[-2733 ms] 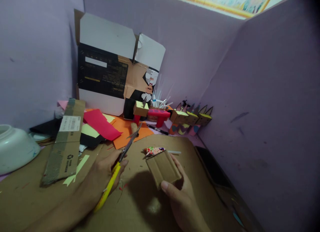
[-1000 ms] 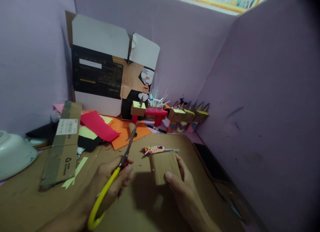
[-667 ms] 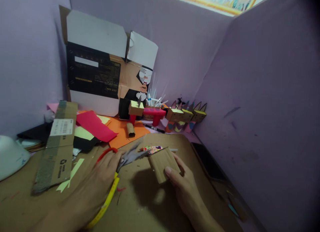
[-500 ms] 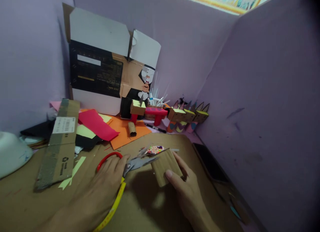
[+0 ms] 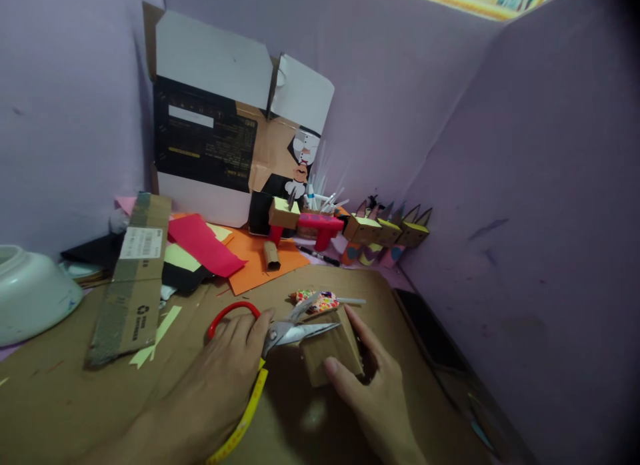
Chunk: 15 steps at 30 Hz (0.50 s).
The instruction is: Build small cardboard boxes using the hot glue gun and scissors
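My left hand (image 5: 225, 355) is wrapped round a pair of scissors (image 5: 287, 333) with a red handle loop. Its blades stand apart, the lower one passing over the top of a small brown cardboard box (image 5: 327, 358). My right hand (image 5: 377, 378) grips that box from the right, thumb on the near face and fingers behind. From under my left hand a yellow strip with markings, like a measuring tape (image 5: 245, 415), curves down. Just beyond the box lies a glue gun-like shape in colourful patterned wrap (image 5: 320, 300) with a clear stick (image 5: 353, 301) at its right end.
A long cardboard strip (image 5: 127, 291), coloured paper (image 5: 207, 245) and a white bowl (image 5: 35, 298) are at left. Behind stand an opened carton (image 5: 205, 135), a red-legged paper figure (image 5: 320, 226) and several cardboard animal heads (image 5: 387, 231). A dark phone-like slab (image 5: 430, 331) lies by the right wall.
The scissor blades have opened wider. The box has tilted and shifted slightly down in my right hand. The whole view has swung a little to the left.
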Each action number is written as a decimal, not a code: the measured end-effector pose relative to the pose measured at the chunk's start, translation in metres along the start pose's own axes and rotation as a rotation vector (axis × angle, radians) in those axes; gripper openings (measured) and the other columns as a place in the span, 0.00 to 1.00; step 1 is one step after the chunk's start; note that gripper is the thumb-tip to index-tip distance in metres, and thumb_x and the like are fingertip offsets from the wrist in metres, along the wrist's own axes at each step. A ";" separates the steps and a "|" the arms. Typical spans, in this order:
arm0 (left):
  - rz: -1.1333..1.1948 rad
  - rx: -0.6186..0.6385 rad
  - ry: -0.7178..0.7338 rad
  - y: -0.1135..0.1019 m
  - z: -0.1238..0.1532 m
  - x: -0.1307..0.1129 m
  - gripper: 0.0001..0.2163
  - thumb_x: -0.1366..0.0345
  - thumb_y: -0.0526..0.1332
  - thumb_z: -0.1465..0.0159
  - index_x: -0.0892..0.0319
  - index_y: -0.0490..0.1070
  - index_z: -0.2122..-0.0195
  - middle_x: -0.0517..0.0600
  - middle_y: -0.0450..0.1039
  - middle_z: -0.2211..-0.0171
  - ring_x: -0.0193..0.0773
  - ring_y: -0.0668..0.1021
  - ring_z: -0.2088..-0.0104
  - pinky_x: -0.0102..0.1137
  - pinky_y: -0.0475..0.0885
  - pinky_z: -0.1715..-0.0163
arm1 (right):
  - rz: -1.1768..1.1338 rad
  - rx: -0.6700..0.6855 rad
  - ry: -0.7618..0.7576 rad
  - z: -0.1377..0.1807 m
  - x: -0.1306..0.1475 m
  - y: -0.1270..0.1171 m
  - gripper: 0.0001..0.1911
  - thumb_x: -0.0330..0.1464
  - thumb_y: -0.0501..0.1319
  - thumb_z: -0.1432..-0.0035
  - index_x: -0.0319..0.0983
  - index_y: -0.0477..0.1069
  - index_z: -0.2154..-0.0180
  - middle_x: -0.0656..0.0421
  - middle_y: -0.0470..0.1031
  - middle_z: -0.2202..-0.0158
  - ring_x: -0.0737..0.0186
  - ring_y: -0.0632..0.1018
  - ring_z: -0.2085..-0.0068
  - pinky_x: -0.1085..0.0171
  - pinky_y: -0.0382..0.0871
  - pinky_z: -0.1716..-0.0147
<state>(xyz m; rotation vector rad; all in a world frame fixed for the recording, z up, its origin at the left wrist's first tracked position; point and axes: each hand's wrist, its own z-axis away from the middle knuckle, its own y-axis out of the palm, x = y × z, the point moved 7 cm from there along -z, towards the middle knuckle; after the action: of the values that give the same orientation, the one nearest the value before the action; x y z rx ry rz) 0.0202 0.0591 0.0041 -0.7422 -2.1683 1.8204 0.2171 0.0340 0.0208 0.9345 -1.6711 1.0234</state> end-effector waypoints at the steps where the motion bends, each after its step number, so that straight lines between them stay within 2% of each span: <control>1: -0.016 -0.004 0.001 -0.001 0.000 0.000 0.30 0.82 0.46 0.45 0.64 0.55 0.39 0.62 0.67 0.51 0.53 0.70 0.50 0.47 0.69 0.52 | 0.001 0.011 0.001 0.000 -0.001 0.001 0.36 0.36 0.66 0.62 0.36 0.70 0.47 0.49 0.75 0.49 0.43 0.75 0.50 0.51 0.68 0.48; 8: -0.121 -0.006 -0.004 -0.005 0.000 -0.005 0.28 0.83 0.42 0.42 0.64 0.57 0.40 0.61 0.70 0.53 0.51 0.74 0.54 0.47 0.71 0.55 | 0.004 0.039 0.039 0.003 -0.004 0.002 0.37 0.37 0.66 0.62 0.35 0.69 0.47 0.48 0.74 0.48 0.42 0.74 0.49 0.48 0.65 0.47; 15: -0.177 -0.010 0.027 -0.009 0.000 -0.009 0.27 0.83 0.42 0.41 0.67 0.59 0.41 0.62 0.72 0.56 0.51 0.76 0.57 0.47 0.72 0.57 | -0.022 0.017 0.033 0.005 -0.004 0.002 0.36 0.37 0.66 0.63 0.34 0.70 0.48 0.47 0.75 0.49 0.43 0.75 0.49 0.51 0.67 0.48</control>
<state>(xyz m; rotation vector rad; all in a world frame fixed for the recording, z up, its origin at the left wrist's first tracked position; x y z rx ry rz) 0.0256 0.0537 0.0145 -0.5544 -2.1526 1.7025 0.2153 0.0308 0.0161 0.9404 -1.6241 1.0338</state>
